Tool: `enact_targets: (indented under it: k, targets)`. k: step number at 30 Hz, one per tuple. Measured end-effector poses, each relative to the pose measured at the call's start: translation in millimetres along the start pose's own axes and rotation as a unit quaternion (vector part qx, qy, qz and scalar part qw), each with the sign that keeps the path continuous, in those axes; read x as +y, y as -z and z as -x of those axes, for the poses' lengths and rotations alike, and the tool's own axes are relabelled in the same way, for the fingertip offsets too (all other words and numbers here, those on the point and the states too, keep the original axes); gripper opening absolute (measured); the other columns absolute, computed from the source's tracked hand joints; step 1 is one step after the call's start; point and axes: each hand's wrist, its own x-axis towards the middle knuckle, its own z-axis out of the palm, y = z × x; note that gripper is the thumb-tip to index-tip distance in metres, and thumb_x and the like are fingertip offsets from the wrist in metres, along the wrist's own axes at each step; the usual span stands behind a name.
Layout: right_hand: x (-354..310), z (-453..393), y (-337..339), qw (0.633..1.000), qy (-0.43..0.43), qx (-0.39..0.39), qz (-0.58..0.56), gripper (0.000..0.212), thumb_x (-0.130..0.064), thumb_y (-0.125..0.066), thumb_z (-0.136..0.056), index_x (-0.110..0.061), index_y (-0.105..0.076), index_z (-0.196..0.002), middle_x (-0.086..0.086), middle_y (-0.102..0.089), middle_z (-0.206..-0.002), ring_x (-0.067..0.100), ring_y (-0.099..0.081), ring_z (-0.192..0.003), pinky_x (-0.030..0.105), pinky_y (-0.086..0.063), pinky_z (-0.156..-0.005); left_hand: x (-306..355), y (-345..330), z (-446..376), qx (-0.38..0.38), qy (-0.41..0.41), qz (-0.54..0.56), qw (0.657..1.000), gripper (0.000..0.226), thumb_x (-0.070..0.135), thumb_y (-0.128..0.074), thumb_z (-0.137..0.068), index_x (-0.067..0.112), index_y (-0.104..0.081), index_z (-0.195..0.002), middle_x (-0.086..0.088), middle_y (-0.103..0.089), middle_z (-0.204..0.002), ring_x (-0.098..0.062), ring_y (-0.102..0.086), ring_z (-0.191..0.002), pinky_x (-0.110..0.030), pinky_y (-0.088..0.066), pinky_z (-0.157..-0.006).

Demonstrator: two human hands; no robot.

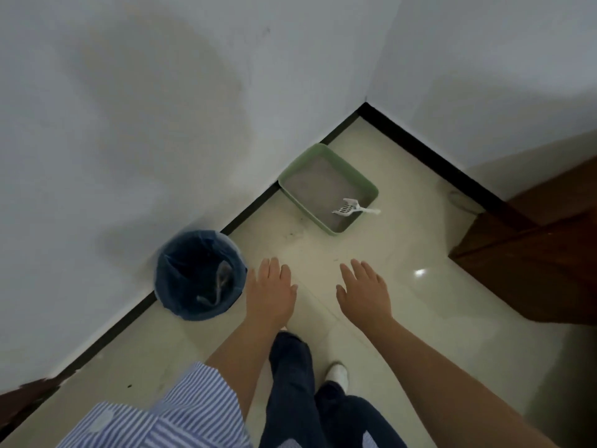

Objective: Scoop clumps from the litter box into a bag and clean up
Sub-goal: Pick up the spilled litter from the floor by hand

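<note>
Head view: both hands [318, 291] spread empty above floor [387, 253], brown door [533, 253] right of litter box [328, 187].

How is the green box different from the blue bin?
The litter box is green, rectangular and shallow; the trash bin is blue, round and deep. The litter box holds grey litter and a white scoop; the trash bin is lined with a plastic bag and holds some crumpled grey rubbish. Both sit on the tiled floor by the wall.
</note>
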Motion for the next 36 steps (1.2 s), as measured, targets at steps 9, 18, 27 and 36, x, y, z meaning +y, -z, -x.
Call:
enact_targets:
  k: [9,18,27,36]
  targets:
    - [18.3,-176.8,-89.2,0.997,0.001,-0.072,0.014,0.052,-0.033,-0.029,-0.099,-0.018,-0.018,-0.147,0.005,-0.016,-0.156,0.021,-0.012,-0.144,0.036,-0.016,-0.115,-32.5,-99.8,-177.1,-0.071,0.028,0.012,0.997,0.049,0.038,-0.021,-0.101,0.013,-0.024,-0.143,-0.008,-0.019,-0.152,-0.024,-0.019,-0.139,-0.042,-0.018,-0.113]
    - [91.1,-320.1,-260.7,0.994,0.012,-0.108,-0.008,0.053,-0.033,-0.032,-0.097,-0.011,-0.025,-0.145,0.014,-0.023,-0.153,0.026,-0.017,-0.143,0.036,-0.016,-0.116,-3.4,-282.3,-299.6,-0.110,0.103,0.058,0.987,0.053,0.038,-0.020,-0.101,0.011,-0.016,-0.147,-0.009,-0.008,-0.157,-0.025,-0.007,-0.145,-0.044,-0.013,-0.115]
    - [142.7,-432.6,-429.9,0.977,-0.165,-0.007,-0.135,0.060,-0.031,-0.036,-0.096,-0.004,-0.017,-0.146,0.019,-0.008,-0.155,0.031,-0.006,-0.144,0.036,-0.006,-0.117,-1.4,-427.5,-445.6,-0.057,0.101,0.067,0.991,0.060,0.041,-0.019,-0.100,0.013,-0.001,-0.150,-0.010,0.008,-0.158,-0.027,0.008,-0.145,-0.043,-0.004,-0.117]
    - [118.5,-499.7,-476.9,0.954,-0.194,0.169,-0.154,0.079,-0.046,-0.014,-0.080,0.001,-0.030,-0.141,0.024,-0.019,-0.151,0.038,-0.014,-0.142,0.047,-0.008,-0.115,-41.2,-470.4,-521.9,0.110,0.134,0.146,0.974,0.074,0.052,-0.020,-0.093,0.003,-0.018,-0.148,-0.019,-0.010,-0.156,-0.031,-0.003,-0.146,-0.039,-0.001,-0.118]
